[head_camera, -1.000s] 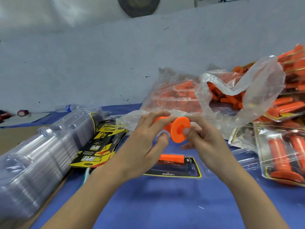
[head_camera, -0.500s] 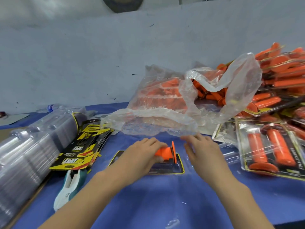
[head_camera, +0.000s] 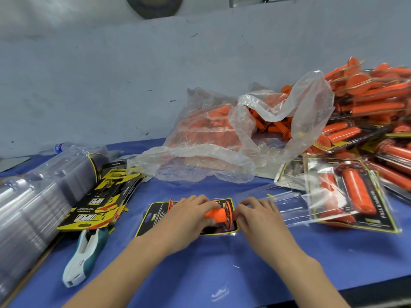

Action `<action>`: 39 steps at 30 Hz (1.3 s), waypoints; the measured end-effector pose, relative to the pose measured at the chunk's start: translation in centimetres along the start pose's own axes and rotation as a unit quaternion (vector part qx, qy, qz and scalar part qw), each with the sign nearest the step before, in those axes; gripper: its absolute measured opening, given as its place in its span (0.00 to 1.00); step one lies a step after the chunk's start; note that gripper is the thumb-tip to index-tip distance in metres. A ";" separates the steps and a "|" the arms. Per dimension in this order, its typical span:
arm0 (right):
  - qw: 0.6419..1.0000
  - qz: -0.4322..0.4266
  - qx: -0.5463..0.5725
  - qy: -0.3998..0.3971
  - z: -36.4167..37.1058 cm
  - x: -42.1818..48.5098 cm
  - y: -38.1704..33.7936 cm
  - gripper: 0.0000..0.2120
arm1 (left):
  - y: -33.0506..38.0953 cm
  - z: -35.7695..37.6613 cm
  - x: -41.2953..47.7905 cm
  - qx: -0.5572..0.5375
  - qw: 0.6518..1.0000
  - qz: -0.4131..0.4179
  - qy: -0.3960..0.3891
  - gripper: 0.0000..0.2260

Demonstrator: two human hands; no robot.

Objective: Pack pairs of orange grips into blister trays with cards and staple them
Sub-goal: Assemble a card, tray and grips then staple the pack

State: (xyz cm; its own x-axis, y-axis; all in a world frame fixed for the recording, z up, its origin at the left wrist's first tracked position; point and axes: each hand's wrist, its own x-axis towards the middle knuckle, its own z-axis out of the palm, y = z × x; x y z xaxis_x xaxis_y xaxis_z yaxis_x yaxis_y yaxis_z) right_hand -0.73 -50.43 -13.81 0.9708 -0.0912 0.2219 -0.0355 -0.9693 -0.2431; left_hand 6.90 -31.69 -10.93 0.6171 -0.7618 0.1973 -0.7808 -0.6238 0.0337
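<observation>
Apparently half done: the left hand (head_camera: 189, 216) curls its fingers round a grip (head_camera: 214, 213) in the tray (head_camera: 278, 204), the right hand (head_camera: 258, 215) has its fingers at the grip's end, pinching or not I cannot tell, and stapling remains.

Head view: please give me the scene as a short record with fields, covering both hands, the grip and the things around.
left hand: grips the orange grip
right hand: fingers at the grip's flange end; hold unclear
orange grip: lies across the black and yellow card
stapler: white and teal, on the blue table, left of the card
loose grips: in the clear bag behind
finished packs: piled at right
</observation>
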 end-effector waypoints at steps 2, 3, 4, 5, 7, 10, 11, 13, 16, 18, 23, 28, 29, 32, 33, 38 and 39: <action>1.000 -0.002 0.006 -0.001 0.0 -0.1 0.0 0.13 | -0.1 0.4 -0.1 -0.003 1.000 0.004 0.003 0.17; 1.000 -0.003 0.007 -0.002 0.0 -0.2 0.1 0.14 | -0.3 0.5 -0.2 0.000 1.000 0.010 0.000 0.17; 1.000 -0.004 0.007 -0.002 0.0 -0.2 0.0 0.14 | -0.4 0.7 -0.4 0.002 1.000 0.016 0.000 0.17; 1.000 -0.006 0.008 -0.001 0.0 -0.3 0.0 0.14 | -0.6 0.9 -0.6 -0.001 1.000 0.021 0.004 0.17; 1.000 -0.010 0.019 0.007 0.1 -0.4 0.0 0.14 | -1.0 1.0 -1.2 -0.015 0.999 0.027 0.023 0.17; 0.999 -0.008 0.041 0.026 0.1 -0.6 0.1 0.12 | -1.6 0.8 -2.7 -0.036 0.996 0.006 0.085 0.15; 0.999 -0.006 0.041 0.026 0.2 -0.6 0.2 0.11 | -1.9 0.8 -3.3 -0.051 0.991 -0.021 0.122 0.15; 0.999 -0.009 0.041 0.020 0.3 -0.7 0.3 0.10 | -3.0 1.0 -4.6 -0.093 0.972 -0.098 0.194 0.14; 0.999 -0.020 0.036 0.018 0.4 -1.0 0.5 0.11 | -4.7 1.9 -6.4 -0.130 0.936 -0.205 0.254 0.10; 0.999 -0.026 0.037 0.024 0.2 -1.1 0.5 0.12 | -5.3 2.5 -7.5 -0.154 0.917 -0.255 0.263 0.10; 0.998 -0.041 0.046 0.034 -0.2 -1.3 0.2 0.14 | -5.3 3.8 -9.6 -0.205 0.901 -0.288 0.253 0.11; 0.997 -0.045 0.046 0.032 -0.5 -1.3 0.0 0.17 | -5.6 3.7 -10.0 -0.209 0.908 -0.285 0.227 0.13; 0.997 -0.045 0.046 0.033 -0.5 -1.2 -0.1 0.18 | -5.8 3.7 -10.2 -0.205 0.912 -0.283 0.218 0.13; 0.998 -0.047 0.035 0.035 -0.5 -1.0 -0.2 0.21 | -6.1 3.9 -10.6 -0.201 0.921 -0.268 0.197 0.14; 0.998 -0.049 0.032 0.036 -0.5 -1.0 -0.2 0.21 | -6.2 4.0 -10.7 -0.203 0.922 -0.264 0.195 0.14; 0.997 -0.050 0.037 0.049 -0.2 -1.1 0.0 0.22 | -7.2 4.0 -10.2 -0.196 0.922 -0.268 0.198 0.13; 0.997 -0.051 0.036 0.050 -0.2 -1.2 0.0 0.21 | -7.6 3.9 -9.9 -0.188 0.924 -0.272 0.193 0.14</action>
State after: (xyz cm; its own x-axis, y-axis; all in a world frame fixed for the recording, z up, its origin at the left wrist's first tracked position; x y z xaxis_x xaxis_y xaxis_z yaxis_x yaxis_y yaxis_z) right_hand -1.92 -50.39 -13.91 0.9397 -0.0195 0.3416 0.0820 -0.9564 -0.2803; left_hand 7.09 -20.11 -16.97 0.9043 -0.1880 0.3833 -0.3882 -0.7357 0.5550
